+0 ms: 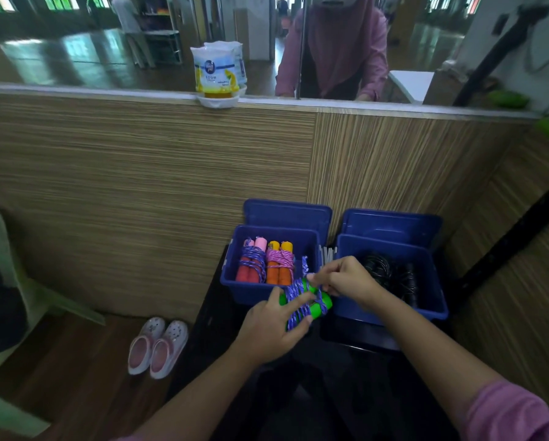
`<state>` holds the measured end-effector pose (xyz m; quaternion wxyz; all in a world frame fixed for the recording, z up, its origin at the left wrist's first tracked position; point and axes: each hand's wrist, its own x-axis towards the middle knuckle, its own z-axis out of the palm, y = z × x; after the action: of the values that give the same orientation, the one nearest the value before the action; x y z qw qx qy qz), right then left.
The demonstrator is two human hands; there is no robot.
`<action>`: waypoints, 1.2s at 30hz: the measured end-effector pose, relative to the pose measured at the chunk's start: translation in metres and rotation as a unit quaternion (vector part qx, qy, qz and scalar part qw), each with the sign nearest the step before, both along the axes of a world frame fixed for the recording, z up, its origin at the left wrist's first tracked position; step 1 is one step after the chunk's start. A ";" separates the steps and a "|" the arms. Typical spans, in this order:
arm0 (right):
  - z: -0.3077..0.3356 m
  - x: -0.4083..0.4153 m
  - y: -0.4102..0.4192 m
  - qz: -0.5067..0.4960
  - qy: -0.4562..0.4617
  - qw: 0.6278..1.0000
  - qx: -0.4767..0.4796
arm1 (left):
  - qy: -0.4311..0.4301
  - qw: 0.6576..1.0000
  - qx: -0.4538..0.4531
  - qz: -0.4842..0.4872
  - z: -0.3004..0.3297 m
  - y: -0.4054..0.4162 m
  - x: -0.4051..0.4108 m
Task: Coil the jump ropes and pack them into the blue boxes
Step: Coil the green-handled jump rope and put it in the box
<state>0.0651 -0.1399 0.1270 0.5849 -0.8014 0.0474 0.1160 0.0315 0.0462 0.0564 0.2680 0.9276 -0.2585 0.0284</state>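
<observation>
The left hand gripped the green-handled jump rope just near of the left blue box, while the right hand pinched its purple cord.

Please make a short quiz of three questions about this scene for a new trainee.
1. True or false: the left box already holds two coiled ropes.
2. What colour are the handles of the rope in the hands? A) green B) orange C) black
3. Fill in: the right hand pinches the ___ end.

Key: 1 true. 2 A. 3 cord; the left hand holds the handles.
</observation>
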 end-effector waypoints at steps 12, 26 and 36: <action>-0.034 0.011 -0.002 -0.083 -0.096 0.991 -0.036 | 0.031 0.990 -0.125 0.054 0.007 -0.001 0.002; -0.024 0.013 0.007 -0.124 0.150 0.960 0.201 | 0.021 0.985 -0.165 0.051 -0.002 0.002 0.005; -0.024 0.009 0.017 -0.118 0.003 0.980 0.161 | 0.081 0.963 -0.231 0.117 0.003 0.002 0.021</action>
<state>0.0739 -0.1232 0.1031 0.7158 -0.6850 0.1242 0.0548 0.0521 0.0477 0.0596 0.4897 0.8635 -0.1123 0.0431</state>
